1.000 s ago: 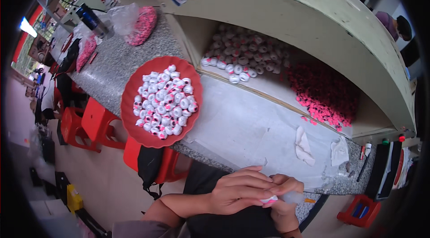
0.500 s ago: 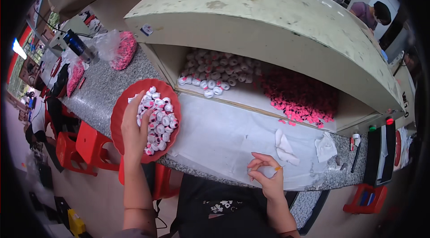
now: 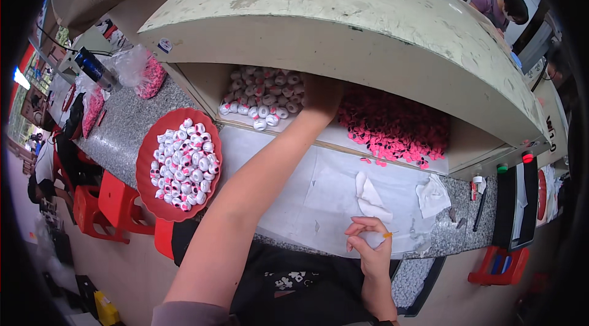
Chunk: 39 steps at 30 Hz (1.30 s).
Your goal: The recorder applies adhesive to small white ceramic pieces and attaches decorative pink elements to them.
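White caps (image 3: 264, 96) beside left hand (image 3: 322, 96)

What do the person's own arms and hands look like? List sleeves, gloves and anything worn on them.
Both hands are bare, with no gloves. No ring shows, though the left hand is partly hidden inside the shelf. The left forearm is bare up to a greyish-mauve sleeve edge near the elbow. The right hand and forearm are bare, with a dark band just visible at the wrist by the lower edge.
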### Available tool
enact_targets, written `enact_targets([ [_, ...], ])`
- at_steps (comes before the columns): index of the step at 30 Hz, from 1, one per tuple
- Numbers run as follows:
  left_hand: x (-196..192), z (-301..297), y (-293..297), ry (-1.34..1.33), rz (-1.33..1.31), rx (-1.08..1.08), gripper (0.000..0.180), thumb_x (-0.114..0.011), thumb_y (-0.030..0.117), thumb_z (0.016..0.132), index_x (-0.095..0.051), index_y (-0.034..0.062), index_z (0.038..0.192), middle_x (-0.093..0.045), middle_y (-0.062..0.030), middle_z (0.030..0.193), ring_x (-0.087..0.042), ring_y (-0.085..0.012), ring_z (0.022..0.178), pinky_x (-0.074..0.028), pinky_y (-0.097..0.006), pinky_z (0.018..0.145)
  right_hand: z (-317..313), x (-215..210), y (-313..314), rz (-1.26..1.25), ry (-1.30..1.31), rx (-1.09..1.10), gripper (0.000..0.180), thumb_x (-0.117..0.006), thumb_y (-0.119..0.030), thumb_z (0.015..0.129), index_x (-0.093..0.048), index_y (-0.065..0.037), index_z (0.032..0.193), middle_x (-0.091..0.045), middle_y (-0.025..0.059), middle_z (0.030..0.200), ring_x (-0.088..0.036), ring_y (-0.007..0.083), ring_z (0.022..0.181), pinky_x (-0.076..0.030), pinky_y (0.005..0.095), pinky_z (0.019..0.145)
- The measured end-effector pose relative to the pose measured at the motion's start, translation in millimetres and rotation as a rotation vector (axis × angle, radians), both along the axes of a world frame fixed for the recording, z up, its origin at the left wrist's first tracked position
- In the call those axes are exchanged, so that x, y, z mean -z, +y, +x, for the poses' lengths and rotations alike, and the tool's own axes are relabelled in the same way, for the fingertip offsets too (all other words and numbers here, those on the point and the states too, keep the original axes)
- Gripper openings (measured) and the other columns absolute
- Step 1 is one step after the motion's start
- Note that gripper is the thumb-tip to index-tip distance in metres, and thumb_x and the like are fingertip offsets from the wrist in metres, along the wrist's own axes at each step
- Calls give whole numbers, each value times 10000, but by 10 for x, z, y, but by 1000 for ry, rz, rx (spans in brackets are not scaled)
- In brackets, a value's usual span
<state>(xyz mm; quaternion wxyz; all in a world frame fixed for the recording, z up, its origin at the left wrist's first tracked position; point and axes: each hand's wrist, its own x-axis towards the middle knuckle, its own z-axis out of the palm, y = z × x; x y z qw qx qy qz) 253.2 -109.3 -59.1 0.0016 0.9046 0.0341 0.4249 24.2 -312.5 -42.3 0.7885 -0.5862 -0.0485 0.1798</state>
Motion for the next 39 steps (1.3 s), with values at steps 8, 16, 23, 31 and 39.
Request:
enact_targets([
  [8,149,-37,-143,259,52,122,277,-432,136,738,-530,67,987,-526,-115,1002,-479,-257,941,-349,-384,805,52,-27,17,84,-2,27,397,-563,66,643,-433,35,1017,-518,122,792,-477,107,570,-406,208,473],
  [16,-362,-954,140,340,-835,512,216,-578,56,687,-549,34,899,-550,-94,928,-556,-187,704,-419,-246,547,-42,-50,202,200,-104,69,374,-441,-33,597,-332,-43,955,-377,171,933,-483,216,622,-418,267,450],
  [23,-241,-2266,87,544,-1861,800,134,-547,76,763,-532,42,892,-534,1,723,-490,-45,619,-402,-180,550,-152,-108,299,54,-159,115,406,-476,-143,707,-342,10,1058,-380,118,1015,-476,206,797,-461,280,547],
  [31,-205,-2797,-6,360,-2251,905,221,-490,102,806,-489,31,1015,-524,-25,853,-517,-86,738,-424,-229,657,-121,-139,131,-136,-287,65,464,-460,-80,769,-304,71,1179,-464,183,986,-490,248,788,-424,309,653],
  [39,-107,-2883,-4,164,-2242,960,198,-503,-12,766,-497,16,961,-504,-144,1039,-522,-174,890,-431,-312,764,-79,-189,322,449,-171,213,403,-586,-111,725,-364,-26,1050,-411,75,979,-429,132,837,-364,185,555],
])
